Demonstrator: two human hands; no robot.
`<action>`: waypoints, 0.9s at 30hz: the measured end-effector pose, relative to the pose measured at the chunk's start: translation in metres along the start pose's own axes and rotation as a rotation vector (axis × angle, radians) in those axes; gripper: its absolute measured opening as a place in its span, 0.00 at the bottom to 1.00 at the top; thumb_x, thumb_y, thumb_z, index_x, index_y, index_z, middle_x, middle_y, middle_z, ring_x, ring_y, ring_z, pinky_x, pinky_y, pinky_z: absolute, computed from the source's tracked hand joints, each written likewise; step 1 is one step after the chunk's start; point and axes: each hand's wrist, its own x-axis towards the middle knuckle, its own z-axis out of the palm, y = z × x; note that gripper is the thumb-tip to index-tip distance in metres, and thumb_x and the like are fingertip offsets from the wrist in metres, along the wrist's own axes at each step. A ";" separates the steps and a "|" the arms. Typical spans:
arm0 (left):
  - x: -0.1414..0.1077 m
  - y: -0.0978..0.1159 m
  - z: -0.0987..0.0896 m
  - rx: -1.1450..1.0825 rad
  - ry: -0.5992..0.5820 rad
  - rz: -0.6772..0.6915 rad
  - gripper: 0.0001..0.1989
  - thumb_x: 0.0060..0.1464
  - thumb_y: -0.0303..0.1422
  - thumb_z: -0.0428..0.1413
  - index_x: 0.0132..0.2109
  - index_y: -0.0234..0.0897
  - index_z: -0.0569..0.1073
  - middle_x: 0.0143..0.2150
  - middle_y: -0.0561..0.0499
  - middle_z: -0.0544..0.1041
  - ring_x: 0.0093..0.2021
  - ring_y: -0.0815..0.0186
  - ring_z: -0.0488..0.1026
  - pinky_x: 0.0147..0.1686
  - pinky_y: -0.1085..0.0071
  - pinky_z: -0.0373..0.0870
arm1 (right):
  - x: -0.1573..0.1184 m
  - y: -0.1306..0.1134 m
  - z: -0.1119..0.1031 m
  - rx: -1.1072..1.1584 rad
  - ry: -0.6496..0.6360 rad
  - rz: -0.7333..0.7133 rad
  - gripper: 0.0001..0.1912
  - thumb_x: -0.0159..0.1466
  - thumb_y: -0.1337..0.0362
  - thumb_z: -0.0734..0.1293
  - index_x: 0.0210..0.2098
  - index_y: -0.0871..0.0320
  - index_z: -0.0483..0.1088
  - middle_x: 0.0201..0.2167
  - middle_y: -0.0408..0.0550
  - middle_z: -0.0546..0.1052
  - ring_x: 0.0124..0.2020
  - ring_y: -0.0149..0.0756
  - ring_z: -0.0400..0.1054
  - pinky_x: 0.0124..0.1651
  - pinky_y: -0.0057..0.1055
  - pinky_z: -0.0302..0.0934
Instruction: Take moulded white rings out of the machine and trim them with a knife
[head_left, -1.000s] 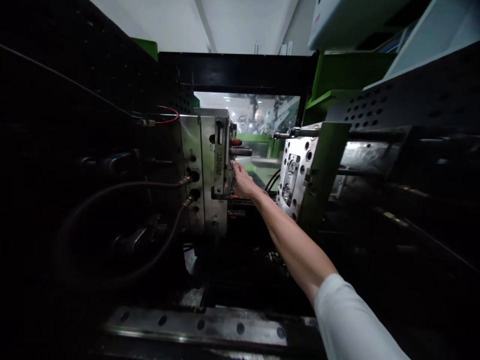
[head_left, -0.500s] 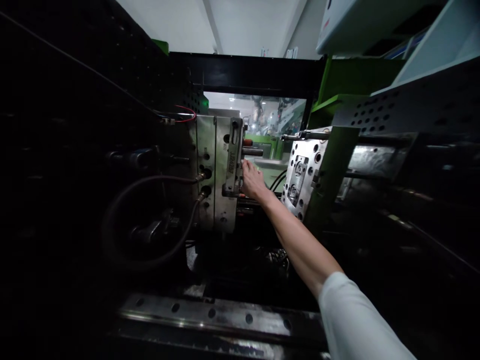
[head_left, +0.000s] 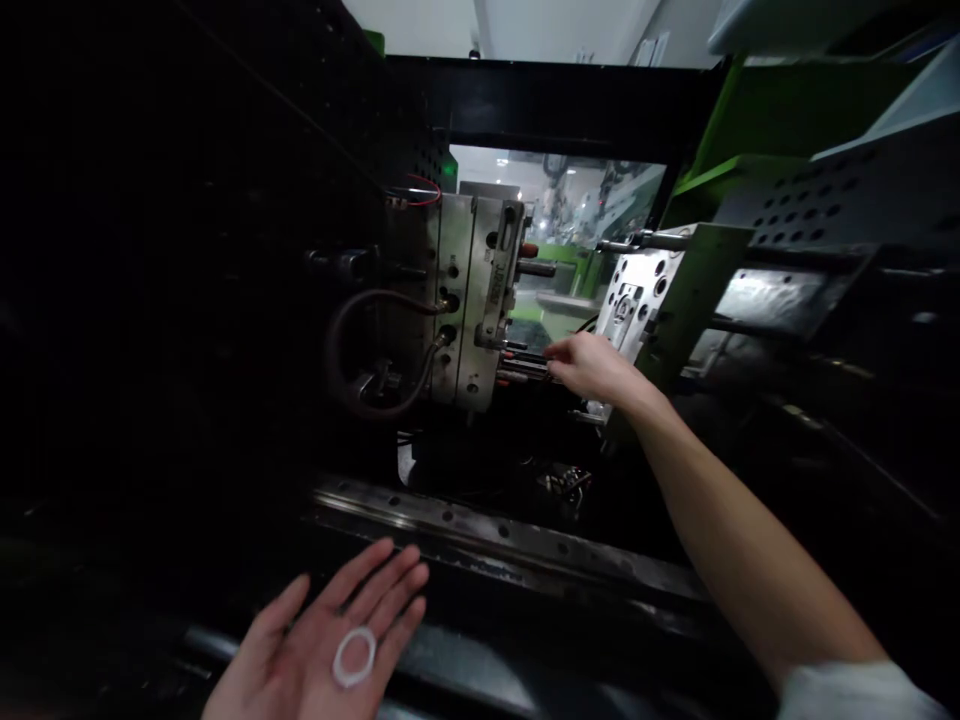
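Left hand [head_left: 315, 650] wide open palm-up, white ring [head_left: 354, 657] resting on it, right hand [head_left: 592, 365] half-curled beside steel mold rods [head_left: 525, 366]

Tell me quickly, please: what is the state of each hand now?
Left hand: open, palm up, thin white ring resting on the palm.
Right hand: open, empty, beside thin metal rods.

**Bright factory hall beyond dark guarding**

A white ceiling [head_left: 525, 25] and pale wall [head_left: 675, 35] rise above a black perforated guard panel [head_left: 397, 130]. Through a glazed opening [head_left: 592, 180], a bright hall shows green machinery [head_left: 570, 265] under ceiling lights [head_left: 499, 185], its far details blurred.
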 end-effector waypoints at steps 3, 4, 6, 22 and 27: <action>0.000 0.003 0.019 -0.092 -0.175 0.053 0.32 0.63 0.41 0.51 0.66 0.20 0.64 0.61 0.23 0.72 0.61 0.41 0.73 0.55 0.52 0.79 | -0.083 -0.057 0.006 0.337 -0.051 -0.264 0.09 0.65 0.65 0.68 0.42 0.54 0.80 0.34 0.43 0.82 0.33 0.33 0.76 0.38 0.28 0.68; 0.000 0.004 0.022 -0.125 -0.252 0.066 0.32 0.64 0.42 0.51 0.65 0.20 0.65 0.62 0.23 0.72 0.63 0.42 0.71 0.58 0.52 0.77 | -0.108 -0.078 0.011 0.413 -0.031 -0.350 0.08 0.66 0.64 0.69 0.43 0.54 0.79 0.32 0.41 0.81 0.30 0.30 0.73 0.34 0.26 0.66; -0.001 0.007 0.023 -0.170 -0.375 0.081 0.33 0.66 0.48 0.50 0.65 0.22 0.66 0.64 0.26 0.70 0.65 0.44 0.69 0.60 0.56 0.75 | -0.148 -0.115 0.024 0.461 0.019 -0.521 0.10 0.67 0.65 0.69 0.48 0.57 0.77 0.32 0.43 0.79 0.31 0.29 0.71 0.35 0.27 0.66; -0.031 -0.006 -0.003 0.177 -0.289 0.651 0.36 0.65 0.59 0.45 0.66 0.35 0.69 0.69 0.42 0.68 0.72 0.48 0.58 0.74 0.53 0.49 | -0.172 -0.188 0.079 0.749 -0.252 -0.489 0.07 0.65 0.64 0.69 0.43 0.53 0.76 0.41 0.48 0.78 0.39 0.38 0.72 0.43 0.38 0.72; -0.042 -0.015 -0.012 0.243 -0.203 0.735 0.37 0.57 0.60 0.56 0.66 0.44 0.70 0.71 0.51 0.65 0.73 0.50 0.55 0.73 0.61 0.56 | -0.174 -0.191 0.104 1.088 -0.271 -0.414 0.09 0.59 0.64 0.74 0.40 0.54 0.78 0.39 0.45 0.80 0.38 0.35 0.74 0.45 0.34 0.71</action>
